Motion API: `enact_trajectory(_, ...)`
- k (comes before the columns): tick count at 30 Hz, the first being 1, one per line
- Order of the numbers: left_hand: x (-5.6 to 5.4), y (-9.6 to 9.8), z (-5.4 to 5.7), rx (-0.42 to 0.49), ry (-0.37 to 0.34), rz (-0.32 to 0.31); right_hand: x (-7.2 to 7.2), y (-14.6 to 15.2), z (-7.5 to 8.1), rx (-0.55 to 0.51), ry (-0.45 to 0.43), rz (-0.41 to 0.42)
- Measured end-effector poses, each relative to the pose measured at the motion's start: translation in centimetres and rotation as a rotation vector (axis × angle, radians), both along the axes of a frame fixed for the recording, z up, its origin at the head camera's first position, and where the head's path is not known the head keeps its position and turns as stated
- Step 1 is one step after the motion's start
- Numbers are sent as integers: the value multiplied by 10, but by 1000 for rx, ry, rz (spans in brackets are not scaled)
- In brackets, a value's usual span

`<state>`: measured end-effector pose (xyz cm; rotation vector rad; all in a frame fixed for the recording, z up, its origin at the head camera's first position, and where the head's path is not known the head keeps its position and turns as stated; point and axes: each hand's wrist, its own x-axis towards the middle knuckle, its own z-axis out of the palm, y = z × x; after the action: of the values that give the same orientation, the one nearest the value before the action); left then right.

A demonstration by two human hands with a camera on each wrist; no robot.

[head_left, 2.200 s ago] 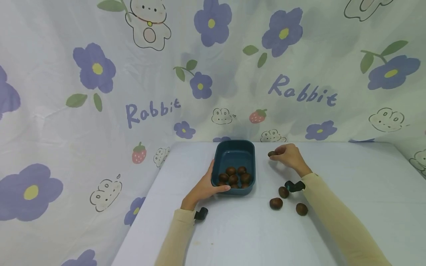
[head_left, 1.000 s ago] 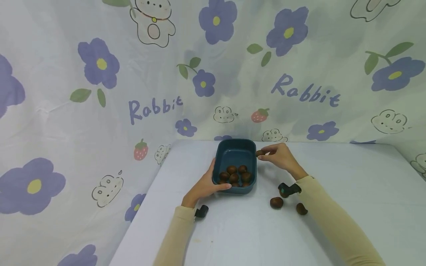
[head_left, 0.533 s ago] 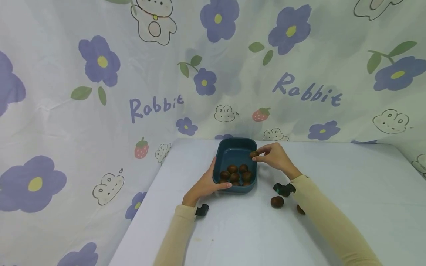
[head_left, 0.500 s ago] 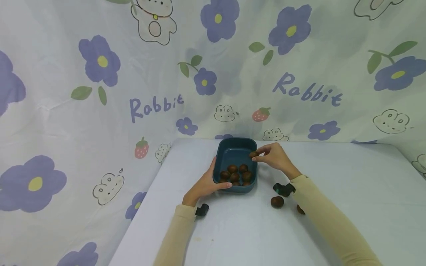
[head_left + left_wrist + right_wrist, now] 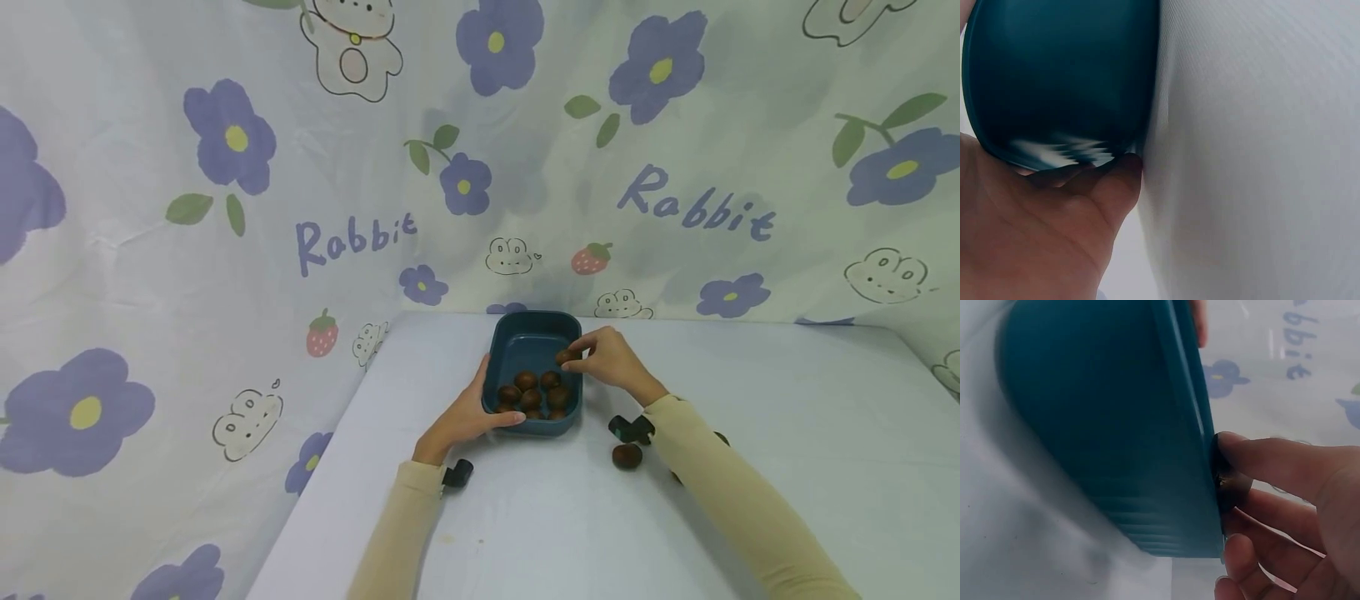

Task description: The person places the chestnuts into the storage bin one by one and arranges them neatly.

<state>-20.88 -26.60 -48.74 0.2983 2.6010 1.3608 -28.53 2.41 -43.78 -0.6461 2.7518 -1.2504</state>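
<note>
A dark teal rectangular box (image 5: 551, 427) stands at the back of the table, with several brown chestnuts (image 5: 529, 399) gathered at its near end. My left hand (image 5: 467, 414) grips the near left corner, thumb over the front rim and fingers along the side; the left wrist view shows that hand (image 5: 1041, 231) against the box wall (image 5: 1066, 75). Just inside the right rim, my right hand (image 5: 611, 358) pinches a chestnut (image 5: 564, 356) between thumb and fingers. In the right wrist view this chestnut (image 5: 1235, 487) overlaps the rim, with the box's outer wall (image 5: 1097, 406) beside it.
One loose chestnut (image 5: 627, 456) lies on the white table (image 5: 540, 517) near the right wrist. Others peek out from behind the right sleeve (image 5: 720, 492), partly hidden. A cloth printed with flowers and rabbits (image 5: 525, 183) hangs behind and to the left.
My right hand has carried the pinched chestnut leftward from beside the box to over its right rim and inside. The right sleeve now covers more of the loose chestnuts. My left hand keeps its grip.
</note>
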Motion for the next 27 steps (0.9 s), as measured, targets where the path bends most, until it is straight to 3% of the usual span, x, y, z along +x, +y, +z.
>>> enact_trajectory(16,-2,-1,-4,44,59,-52,4,-17,-4,264,50,31)
enact_trajectory(27,-3,-3,-4,39,68,-59,5,-25,-5,337,46,1)
